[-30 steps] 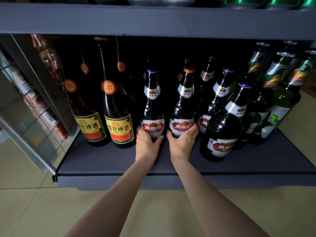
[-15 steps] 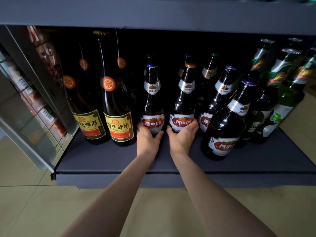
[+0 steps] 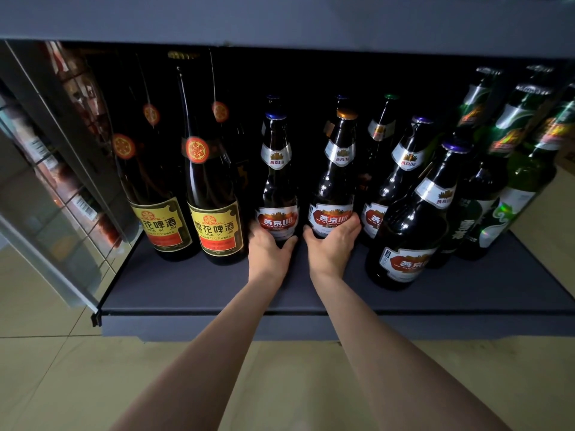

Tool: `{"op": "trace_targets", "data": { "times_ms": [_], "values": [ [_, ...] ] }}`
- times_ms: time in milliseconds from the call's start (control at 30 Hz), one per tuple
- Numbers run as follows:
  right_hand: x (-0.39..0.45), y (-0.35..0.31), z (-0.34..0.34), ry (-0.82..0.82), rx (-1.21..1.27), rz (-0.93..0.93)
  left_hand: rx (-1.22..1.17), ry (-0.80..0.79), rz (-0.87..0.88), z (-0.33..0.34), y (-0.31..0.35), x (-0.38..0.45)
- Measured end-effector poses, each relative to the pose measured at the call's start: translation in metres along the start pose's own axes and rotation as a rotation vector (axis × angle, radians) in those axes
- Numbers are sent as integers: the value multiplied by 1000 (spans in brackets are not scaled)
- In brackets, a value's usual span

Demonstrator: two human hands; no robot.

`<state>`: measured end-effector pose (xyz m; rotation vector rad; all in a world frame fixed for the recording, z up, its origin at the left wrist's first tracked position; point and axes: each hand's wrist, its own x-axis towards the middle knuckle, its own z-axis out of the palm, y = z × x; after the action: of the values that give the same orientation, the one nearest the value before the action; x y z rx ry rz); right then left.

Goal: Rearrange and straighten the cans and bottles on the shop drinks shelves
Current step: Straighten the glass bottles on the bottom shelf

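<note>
Two brown beer bottles with red and silver labels stand side by side on the dark bottom shelf (image 3: 193,287). My left hand (image 3: 269,251) grips the base of the blue-capped bottle (image 3: 277,194). My right hand (image 3: 331,247) grips the base of the gold-capped bottle (image 3: 336,185), which leans slightly right. More bottles of the same brand stand to the right, one (image 3: 410,231) nearest the shelf front. Two tall dark bottles with yellow labels (image 3: 214,194) stand just left of my left hand.
Green bottles (image 3: 510,181) crowd the right end of the shelf. A mirrored side panel (image 3: 56,181) closes off the left. The upper shelf's edge (image 3: 280,23) hangs low over the bottle caps. Tiled floor lies below the shelf front.
Both hands stay on the same two bottle bases. The view has dropped slightly and moved closer; the bottles have hardly shifted.
</note>
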<state>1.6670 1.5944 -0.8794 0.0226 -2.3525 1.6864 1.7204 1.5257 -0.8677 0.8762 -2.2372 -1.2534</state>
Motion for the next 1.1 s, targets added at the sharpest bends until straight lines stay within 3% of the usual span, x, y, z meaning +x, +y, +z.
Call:
{"op": "trace_targets", "data": {
  "times_ms": [1100],
  "values": [
    [7, 2, 6, 18, -2, -24, 15, -3, -3, 2, 1, 10]
  ]
}}
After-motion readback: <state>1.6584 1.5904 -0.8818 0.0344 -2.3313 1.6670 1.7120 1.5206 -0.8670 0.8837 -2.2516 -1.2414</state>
